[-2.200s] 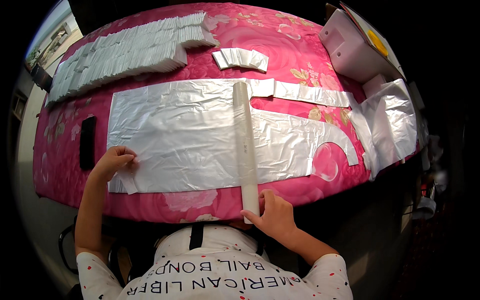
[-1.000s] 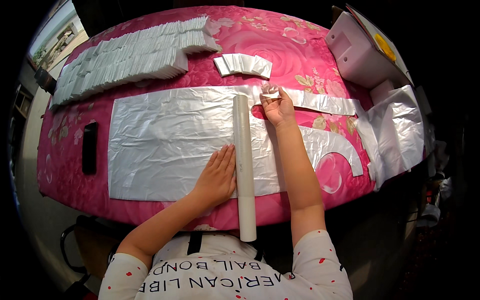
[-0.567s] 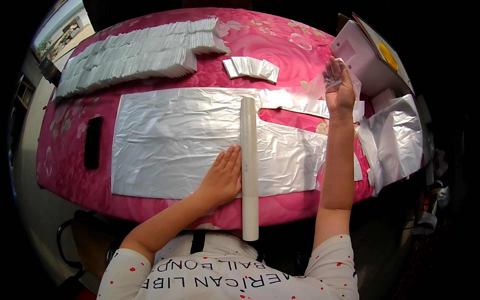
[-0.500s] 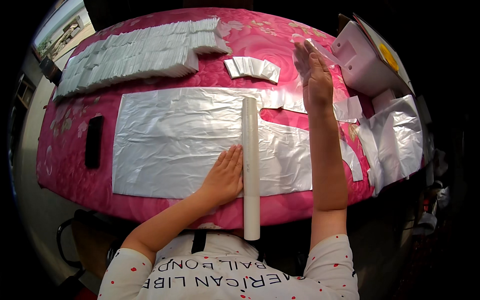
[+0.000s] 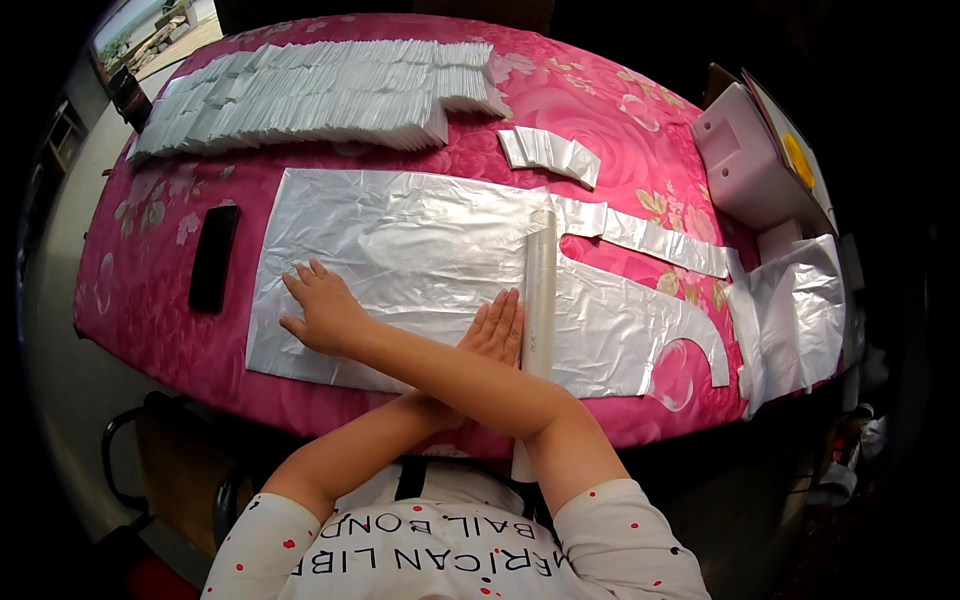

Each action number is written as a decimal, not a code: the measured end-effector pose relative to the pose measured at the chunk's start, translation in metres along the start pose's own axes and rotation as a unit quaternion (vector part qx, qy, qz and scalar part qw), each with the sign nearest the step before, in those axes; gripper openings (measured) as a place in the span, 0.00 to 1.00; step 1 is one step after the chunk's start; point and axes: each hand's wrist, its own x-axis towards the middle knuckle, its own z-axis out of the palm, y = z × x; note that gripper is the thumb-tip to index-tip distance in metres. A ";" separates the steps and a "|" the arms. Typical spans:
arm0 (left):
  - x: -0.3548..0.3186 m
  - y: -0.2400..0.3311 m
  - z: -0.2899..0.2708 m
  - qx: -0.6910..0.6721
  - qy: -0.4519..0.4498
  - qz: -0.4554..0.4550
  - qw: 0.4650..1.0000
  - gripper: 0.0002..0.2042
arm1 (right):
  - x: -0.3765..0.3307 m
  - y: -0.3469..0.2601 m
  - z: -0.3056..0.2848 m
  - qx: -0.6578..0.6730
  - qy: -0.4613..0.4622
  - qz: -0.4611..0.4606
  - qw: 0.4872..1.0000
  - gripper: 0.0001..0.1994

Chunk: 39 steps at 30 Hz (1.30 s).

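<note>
A thin silvery-white plastic sheet [image 5: 350,210] with cut-out straps at its right end, shaped like a disposable apron, lies spread on the table. Across it rests a long pale tube [image 5: 541,280], its lower end passing behind my right arm. My left hand [image 5: 493,328] is flat on the sheet, fingers together and stretched out, against the tube's left side. Crossed over my left forearm, my right arm reaches left. My right hand [image 5: 325,308] lies on the left part of the sheet with its fingers spread, holding nothing.
Rows of folded white plastic packets [image 5: 300,100] stand at the back left; several more packets [image 5: 550,155] lie nearby. A black phone [image 5: 214,258] is at left. On the right are a white foam box [image 5: 740,140] and draped plastic [image 5: 790,320]. The pink flowered tablecloth [image 5: 440,410] covers the table.
My right hand has come from the far right, where it was at a strap, across to the sheet's left part. The strap now lies flat. My left hand stays beside the tube.
</note>
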 end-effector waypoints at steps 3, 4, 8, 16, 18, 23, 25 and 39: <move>0.002 -0.005 -0.010 -0.077 0.044 -0.022 0.996 0.31 | -0.053 -0.007 -0.045 0.058 0.037 -0.055 0.996 0.27; 0.001 -0.012 -0.021 -0.103 0.068 -0.053 0.991 0.31 | -0.073 -0.011 -0.062 0.086 0.062 -0.092 0.990 0.26; 0.035 -0.038 -0.051 -0.398 0.083 -0.155 0.900 0.27 | -0.167 0.012 -0.130 -0.046 0.201 -0.052 0.977 0.22; 0.114 -0.066 -0.035 -0.846 0.059 -0.404 0.342 0.34 | -0.252 0.067 -0.148 -0.103 0.188 0.077 0.974 0.22; 0.112 -0.074 -0.025 -0.845 0.054 -0.399 0.351 0.34 | -0.254 0.074 -0.150 -0.101 0.155 0.062 0.981 0.24; 0.101 -0.076 -0.048 -0.778 0.069 -0.434 0.449 0.31 | -0.248 0.085 -0.154 -0.163 0.066 0.031 0.984 0.28; 0.078 -0.077 -0.067 -0.741 0.065 -0.408 0.530 0.29 | -0.239 0.085 -0.153 -0.197 0.019 0.027 0.980 0.30; -0.173 -0.110 -0.203 -0.558 0.151 -0.472 0.665 0.23 | -0.057 -0.015 -0.059 0.060 -0.093 -0.285 0.952 0.26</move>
